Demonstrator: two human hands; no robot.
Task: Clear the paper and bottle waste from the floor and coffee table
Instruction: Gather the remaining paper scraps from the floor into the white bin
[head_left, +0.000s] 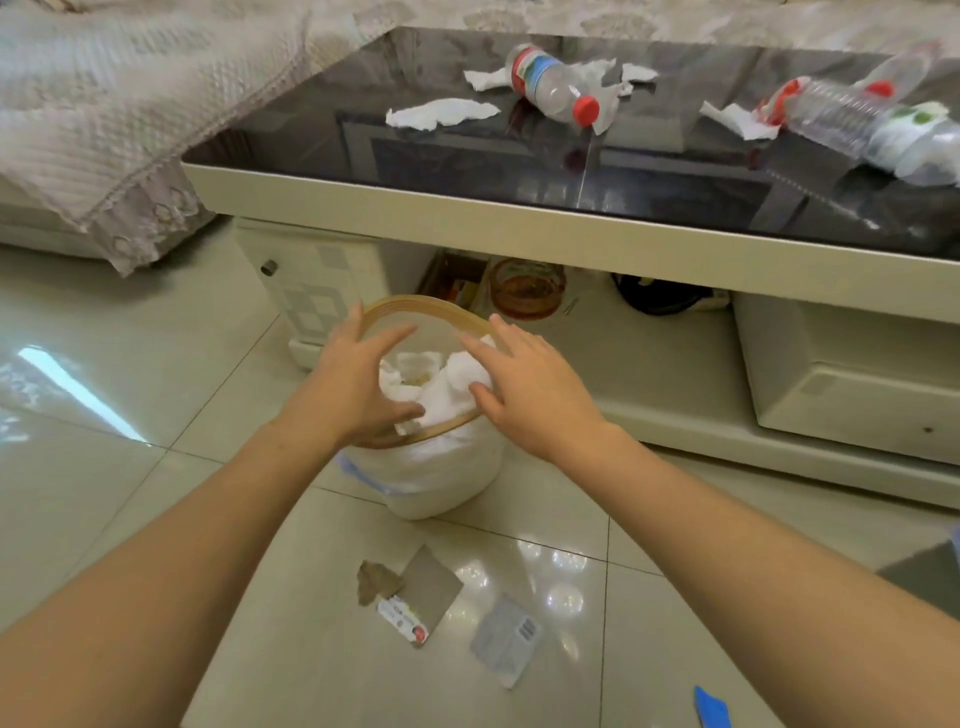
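I am looking down at my two bare forearms reaching toward a small round white waste bin with a tan wooden hoop rim (415, 304), which stands on the pale glossy tiled floor (156, 364) just in front of the coffee table. My left hand (358, 384) and my right hand (524, 387) hover over the bin's mouth, fingers straight and spread, gripping nothing. The left thumb touches, or nearly touches, the crumpled white tissue (441, 379) that fills the bin almost to the rim. I judge the open palms are poised to press that paper down, making room for more.

The waste I have yet to clear lies in two places. On the floor near my elbows are a torn grey cardboard piece (428, 584), a small brown scrap (376, 582) touching it, and, a little apart, a flat silver-grey packet with a barcode (506, 644). A blue scrap (711, 709) lies at the lower edge.

On the black glass coffee table top (322, 140) lie a clear plastic bottle with a red cap (553, 85) on its side, a second clear ribbed bottle (852, 122) farther right, and torn white paper strips (441, 111) around them.
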